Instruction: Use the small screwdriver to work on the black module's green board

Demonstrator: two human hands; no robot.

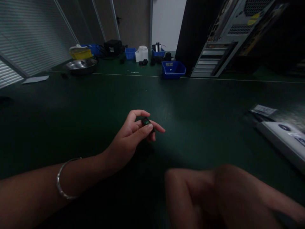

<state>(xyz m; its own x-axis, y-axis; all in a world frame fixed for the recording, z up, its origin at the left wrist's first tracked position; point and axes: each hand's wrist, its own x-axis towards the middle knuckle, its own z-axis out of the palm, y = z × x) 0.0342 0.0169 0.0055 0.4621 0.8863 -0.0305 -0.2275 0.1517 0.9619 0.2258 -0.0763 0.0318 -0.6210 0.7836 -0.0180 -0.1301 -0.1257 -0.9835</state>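
Note:
My left hand (134, 132) is closed over the green table. Between its thumb and fingers it grips a small dark rectangular part with a green face (145, 121), perhaps a little circuit board; the thumb covers its lower end. A silvery bangle (59, 181) circles the left wrist. My right hand (214, 194) looms close to the camera at lower right, apart from the left one. It is smeared by motion, its fingers look bent, and whatever they may hold is hidden.
Across the back stand a blue bin (173, 70), a white plastic housing (142, 54), a metal bowl (81, 65) and a yellow container (81, 54). An opened computer case (209, 60) rises at back right. A white box (283, 133) lies at the right edge.

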